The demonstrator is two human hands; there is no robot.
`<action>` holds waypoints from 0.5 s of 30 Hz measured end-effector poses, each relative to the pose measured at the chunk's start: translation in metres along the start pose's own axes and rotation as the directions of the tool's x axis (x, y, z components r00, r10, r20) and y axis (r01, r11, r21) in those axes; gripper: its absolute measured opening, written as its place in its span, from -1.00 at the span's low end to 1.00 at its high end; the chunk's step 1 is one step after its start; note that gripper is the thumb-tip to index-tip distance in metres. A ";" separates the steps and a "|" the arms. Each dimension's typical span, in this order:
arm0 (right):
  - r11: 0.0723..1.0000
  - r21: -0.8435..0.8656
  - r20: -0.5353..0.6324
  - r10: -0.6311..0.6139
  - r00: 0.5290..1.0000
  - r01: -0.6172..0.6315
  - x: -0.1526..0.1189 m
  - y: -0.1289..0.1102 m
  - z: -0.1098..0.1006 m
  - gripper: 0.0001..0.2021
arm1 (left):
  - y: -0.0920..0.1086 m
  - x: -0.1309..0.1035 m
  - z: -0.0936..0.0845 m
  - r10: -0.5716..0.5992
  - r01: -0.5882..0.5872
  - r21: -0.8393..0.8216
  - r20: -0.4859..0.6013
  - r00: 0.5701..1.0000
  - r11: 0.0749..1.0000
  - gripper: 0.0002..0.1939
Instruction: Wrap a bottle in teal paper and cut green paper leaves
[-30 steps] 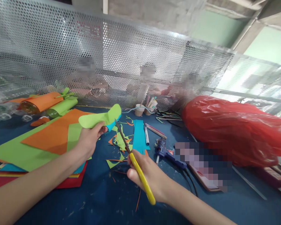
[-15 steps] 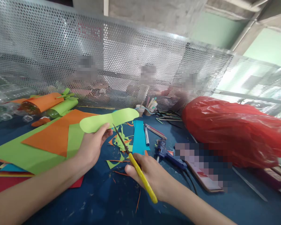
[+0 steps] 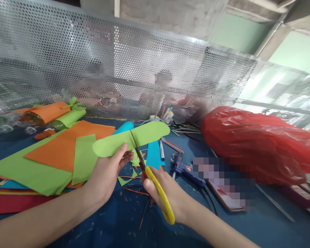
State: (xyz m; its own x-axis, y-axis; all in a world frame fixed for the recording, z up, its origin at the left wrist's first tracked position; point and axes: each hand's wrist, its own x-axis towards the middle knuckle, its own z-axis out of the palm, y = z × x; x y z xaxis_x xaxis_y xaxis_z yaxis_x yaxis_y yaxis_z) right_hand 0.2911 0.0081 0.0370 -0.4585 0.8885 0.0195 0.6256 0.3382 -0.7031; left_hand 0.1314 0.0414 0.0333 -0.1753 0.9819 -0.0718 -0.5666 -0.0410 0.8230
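Observation:
Between the thumb and fingers of my left hand point(image 3: 105, 172) is a long light-green paper strip point(image 3: 150, 132) with rounded ends. My right hand point(image 3: 167, 193) grips yellow-handled scissors point(image 3: 160, 193) by their loops. The blades reach up to the middle of the strip and overlap it; whether they are cutting I cannot tell. Beneath the strip lie green paper scraps point(image 3: 127, 179) and a blue paper piece point(image 3: 153, 155), partly hidden by the strip and my hands.
Orange paper point(image 3: 54, 150) tops stacked coloured sheets at left, near paper-wrapped bottles point(image 3: 50, 112). Right of my hands lie a marker point(image 3: 162, 150), a blue glue gun point(image 3: 187, 172) and a phone point(image 3: 222, 193). A red plastic bag point(image 3: 248, 137) bulges at right. Perforated metal panels point(image 3: 144, 65) stand behind.
The green strip and my left hand have moved right and slightly down. The scissors have turned a little, and their blades now overlap the strip's middle.

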 end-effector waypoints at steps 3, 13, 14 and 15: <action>0.999 -0.023 -0.042 -0.038 0.998 0.037 -0.001 -0.001 0.000 -0.36 | -0.001 -0.003 0.001 -0.020 0.020 -0.008 -0.006 1.000 1.000 -0.87; 0.990 -0.087 -0.045 -0.115 0.992 0.111 -0.004 -0.002 -0.002 -0.41 | 0.005 -0.010 0.005 -0.032 0.031 -0.049 -0.023 0.999 0.998 -0.93; 0.989 -0.090 -0.041 -0.118 0.992 0.114 -0.005 -0.001 -0.002 -0.44 | 0.006 -0.010 0.006 -0.031 0.030 -0.048 -0.018 0.999 0.998 -0.93; 0.989 -0.091 -0.040 -0.122 0.992 0.118 -0.005 -0.001 -0.002 -0.48 | 0.006 -0.010 0.006 -0.028 0.027 -0.048 -0.016 0.999 0.998 -0.93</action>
State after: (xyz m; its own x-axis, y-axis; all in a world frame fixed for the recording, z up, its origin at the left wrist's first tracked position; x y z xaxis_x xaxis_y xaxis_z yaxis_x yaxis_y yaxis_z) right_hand 0.2938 0.0037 0.0387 -0.5058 0.8522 0.1339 0.6217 0.4677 -0.6283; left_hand 0.1346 0.0321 0.0424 -0.1719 0.9796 -0.1039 -0.6093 -0.0229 0.7926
